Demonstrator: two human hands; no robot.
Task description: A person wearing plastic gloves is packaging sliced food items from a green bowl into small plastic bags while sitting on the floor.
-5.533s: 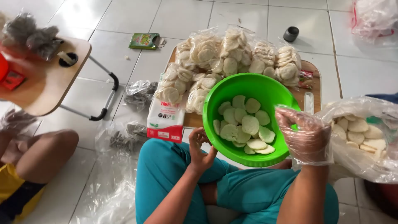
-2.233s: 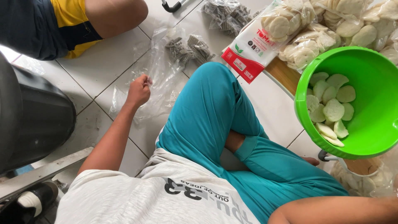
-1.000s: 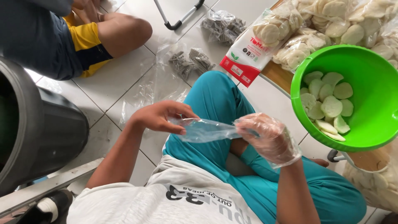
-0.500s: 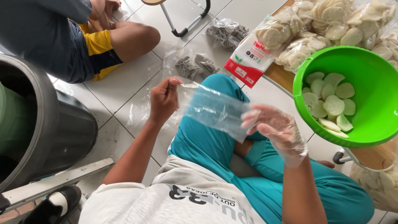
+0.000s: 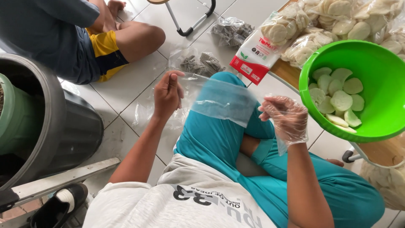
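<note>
A dark round bin (image 5: 46,122) fills the left edge of the tiled floor (image 5: 126,84), and a second person sits cross-legged at the top left with a knee (image 5: 145,38) turned toward the work. To the right a green bowl (image 5: 371,63) holding pale round slices (image 5: 339,99) stands just beside the wearer's lap, probably so the slices stay within easy reach of the gloved hand. Behind it, filled clear packs of the same slices (image 5: 295,29) are stacked on a wooden board (image 5: 287,71), next to a red-and-white pouch (image 5: 255,57). Over the teal trousers (image 5: 219,135), a clear plastic bag (image 5: 221,101) is stretched flat between 2 hands, seemingly to pull its mouth apart. The bare left hand (image 5: 167,95) pinches 1 edge with fingers curled tight around it. The right hand (image 5: 284,118), in a thin disposable glove, nips the opposite edge between its fingertips, the other fingers loosely bent. Both hands grip only the bag.
</note>
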